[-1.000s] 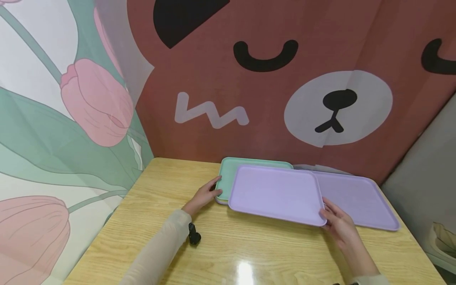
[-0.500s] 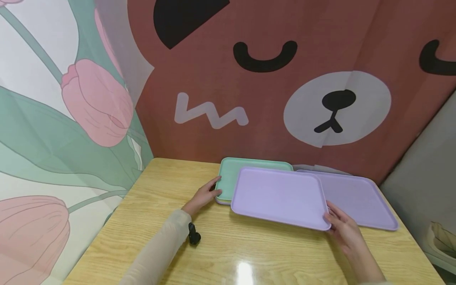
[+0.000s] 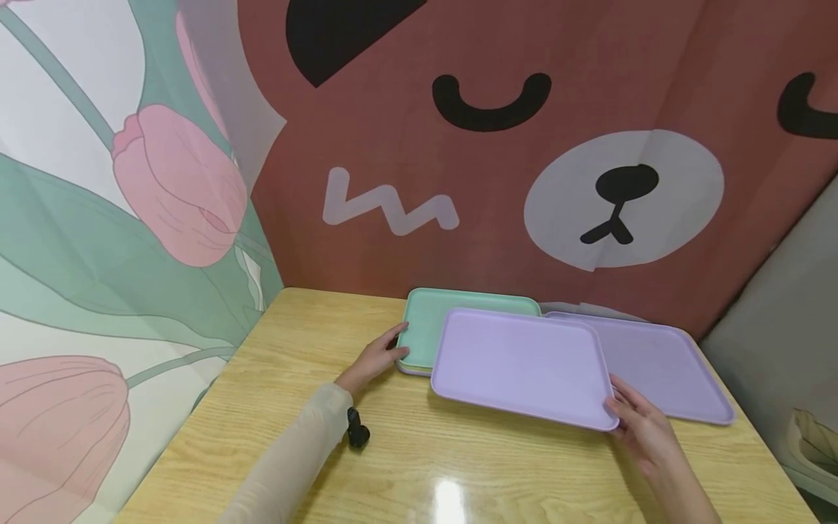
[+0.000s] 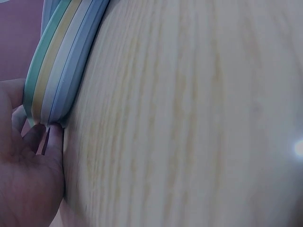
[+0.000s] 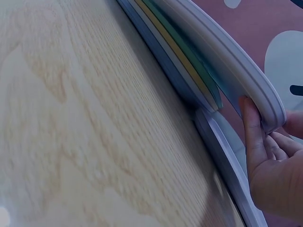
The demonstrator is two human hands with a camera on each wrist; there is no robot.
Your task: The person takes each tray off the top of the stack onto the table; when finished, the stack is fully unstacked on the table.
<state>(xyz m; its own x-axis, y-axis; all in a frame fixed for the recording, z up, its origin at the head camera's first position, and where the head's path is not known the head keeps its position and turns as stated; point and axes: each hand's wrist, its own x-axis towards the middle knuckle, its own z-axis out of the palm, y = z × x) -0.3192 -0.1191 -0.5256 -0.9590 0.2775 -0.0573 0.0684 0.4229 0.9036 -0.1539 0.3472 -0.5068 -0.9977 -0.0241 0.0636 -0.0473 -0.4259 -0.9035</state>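
My right hand (image 3: pixel 644 429) grips a light purple tray (image 3: pixel 524 367) at its front right corner, thumb on the rim and fingers underneath. The tray is raised and tilted, partly over a stack of trays. On top of that stack lies a mint green tray (image 3: pixel 422 331); below it, a yellow tray (image 4: pixel 53 61), and paler whitish and bluish edges show in the left wrist view. With fingers fairly straight, my left hand (image 3: pixel 373 362) touches the stack's left side. The right wrist view shows a gap between the held tray (image 5: pixel 232 61) and the green one (image 5: pixel 189 54).
Another purple tray (image 3: pixel 661 371) lies flat at the table's right rear. The wooden table (image 3: pixel 419 466) meets a curtain with a bear print (image 3: pixel 491 247) at the back. A black wrist-camera piece (image 3: pixel 357 431) sits beside the left sleeve.
My right hand has drawn the held purple tray rightward and slightly toward me, uncovering more of the green tray. The left hand has stayed at the stack.
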